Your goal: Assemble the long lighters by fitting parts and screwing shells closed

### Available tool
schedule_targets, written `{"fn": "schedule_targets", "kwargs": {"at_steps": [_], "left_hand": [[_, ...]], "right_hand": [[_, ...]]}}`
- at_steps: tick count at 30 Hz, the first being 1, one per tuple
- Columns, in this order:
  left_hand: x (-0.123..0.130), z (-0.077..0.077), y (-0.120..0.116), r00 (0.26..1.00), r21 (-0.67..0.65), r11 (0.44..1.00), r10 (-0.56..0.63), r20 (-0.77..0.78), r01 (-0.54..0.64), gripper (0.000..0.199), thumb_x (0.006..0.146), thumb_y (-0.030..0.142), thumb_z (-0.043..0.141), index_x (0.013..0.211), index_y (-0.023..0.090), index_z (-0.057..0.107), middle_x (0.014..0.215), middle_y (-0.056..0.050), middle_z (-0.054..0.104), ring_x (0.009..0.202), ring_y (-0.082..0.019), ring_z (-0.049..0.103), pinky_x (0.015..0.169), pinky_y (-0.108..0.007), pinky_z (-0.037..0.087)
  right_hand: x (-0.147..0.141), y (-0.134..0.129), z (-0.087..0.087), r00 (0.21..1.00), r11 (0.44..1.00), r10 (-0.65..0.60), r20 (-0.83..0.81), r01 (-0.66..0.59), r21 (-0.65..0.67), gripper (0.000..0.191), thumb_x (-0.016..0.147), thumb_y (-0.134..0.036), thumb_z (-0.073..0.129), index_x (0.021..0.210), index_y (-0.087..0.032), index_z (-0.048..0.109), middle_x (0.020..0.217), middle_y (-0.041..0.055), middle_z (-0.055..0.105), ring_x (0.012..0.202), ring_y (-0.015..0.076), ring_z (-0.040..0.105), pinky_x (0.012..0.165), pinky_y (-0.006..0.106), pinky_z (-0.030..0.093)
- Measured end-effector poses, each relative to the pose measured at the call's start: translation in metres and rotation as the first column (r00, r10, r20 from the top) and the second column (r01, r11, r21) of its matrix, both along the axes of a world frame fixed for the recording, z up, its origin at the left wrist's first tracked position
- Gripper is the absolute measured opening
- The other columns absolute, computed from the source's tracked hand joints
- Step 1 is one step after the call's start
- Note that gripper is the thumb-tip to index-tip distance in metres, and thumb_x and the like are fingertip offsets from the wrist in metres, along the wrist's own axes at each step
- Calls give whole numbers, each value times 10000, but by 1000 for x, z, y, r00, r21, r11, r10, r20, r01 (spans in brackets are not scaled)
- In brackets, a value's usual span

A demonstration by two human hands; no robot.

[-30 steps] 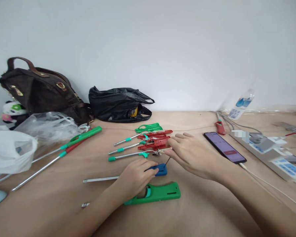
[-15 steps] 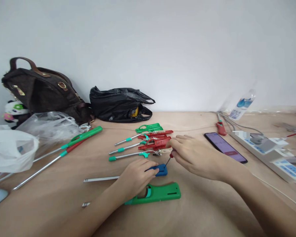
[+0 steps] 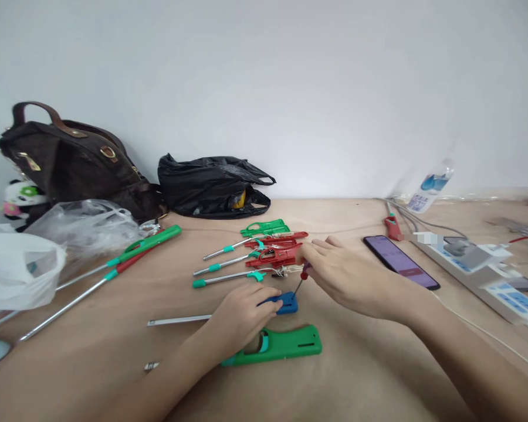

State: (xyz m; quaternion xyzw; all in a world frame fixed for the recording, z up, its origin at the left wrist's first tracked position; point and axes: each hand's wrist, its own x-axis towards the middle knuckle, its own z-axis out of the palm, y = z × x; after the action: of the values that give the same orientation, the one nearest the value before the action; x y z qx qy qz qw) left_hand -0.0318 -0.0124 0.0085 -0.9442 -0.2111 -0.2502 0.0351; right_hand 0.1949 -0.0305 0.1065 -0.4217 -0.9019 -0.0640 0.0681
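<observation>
Under my left hand (image 3: 246, 313) lies a blue long-necked lighter (image 3: 289, 302), its metal tube pointing left; the fingers press it to the table and hide part of its handle. My right hand (image 3: 338, 272) is closed round the red handle of a small screwdriver (image 3: 305, 275). The screwdriver slants down, its tip touching the end of the blue handle. Nearer me, partly behind my left wrist, is a green lighter (image 3: 290, 344). Beyond my hands lie opened red lighter casings (image 3: 279, 256) with metal tubes and a green casing half (image 3: 266, 227).
At left, green and red lighters (image 3: 149, 243) lie near white plastic bags (image 3: 20, 266). A dark backpack (image 3: 79, 164) and a black plastic bag (image 3: 206, 184) stand by the wall. To the right are a phone (image 3: 400, 262), a power strip (image 3: 479, 278), a bottle (image 3: 431, 186) and cables.
The view has shifted very slightly. My right hand has turned a little at the screwdriver, whose tip stays at the blue handle; my left hand keeps its place on the lighter.
</observation>
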Motion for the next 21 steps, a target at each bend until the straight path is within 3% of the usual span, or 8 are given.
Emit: {"fn": "schedule_targets", "kwargs": {"at_steps": [6, 12, 14, 19, 21], "left_hand": [[0, 0, 0, 1000, -7, 1000, 11, 0, -11, 321, 995, 181, 381, 892, 170, 685, 1036, -64, 706, 844, -172, 642, 713, -278, 524], [-1, 0, 1, 1000, -7, 1000, 0, -13, 0, 348, 1005, 199, 350, 935, 174, 690, 1039, -75, 703, 854, -175, 637, 733, -292, 533], [-1, 0, 1, 1000, -3, 1000, 7, -18, -7, 360, 1005, 202, 343, 929, 173, 694, 1039, -75, 704, 852, -176, 635, 730, -294, 535], [0, -1, 1, 1000, -3, 1000, 18, -17, -18, 363, 1000, 191, 350, 894, 173, 696, 1034, -66, 707, 827, -173, 634, 704, -289, 538], [0, -1, 1, 1000, -9, 1000, 10, -21, -10, 357, 1000, 195, 350, 917, 173, 696, 1043, -71, 703, 834, -169, 634, 716, -289, 542]], "right_hand": [[-11, 4, 1, 978, 989, -106, 178, 84, 125, 180, 906, -109, 467, 750, -163, 539, 694, 75, 648, 619, 211, 570, 701, 334, 307], [-3, -2, 2, 1000, 999, 19, 13, -19, 38, 141, 894, -54, 428, 862, -159, 516, 840, 67, 655, 721, 188, 567, 701, 288, 329], [-5, -2, 2, 1000, 999, 10, 24, -11, 39, 155, 888, -33, 437, 847, -160, 517, 835, 67, 664, 705, 180, 573, 697, 283, 327], [-16, -1, 3, 981, 987, -90, 170, 66, 145, 162, 932, -186, 498, 781, -165, 553, 740, 95, 665, 692, 239, 603, 701, 336, 319], [-15, -3, 3, 988, 989, -73, 137, 54, 137, 155, 928, -159, 478, 795, -165, 557, 791, 97, 665, 737, 242, 600, 706, 336, 330]]}}
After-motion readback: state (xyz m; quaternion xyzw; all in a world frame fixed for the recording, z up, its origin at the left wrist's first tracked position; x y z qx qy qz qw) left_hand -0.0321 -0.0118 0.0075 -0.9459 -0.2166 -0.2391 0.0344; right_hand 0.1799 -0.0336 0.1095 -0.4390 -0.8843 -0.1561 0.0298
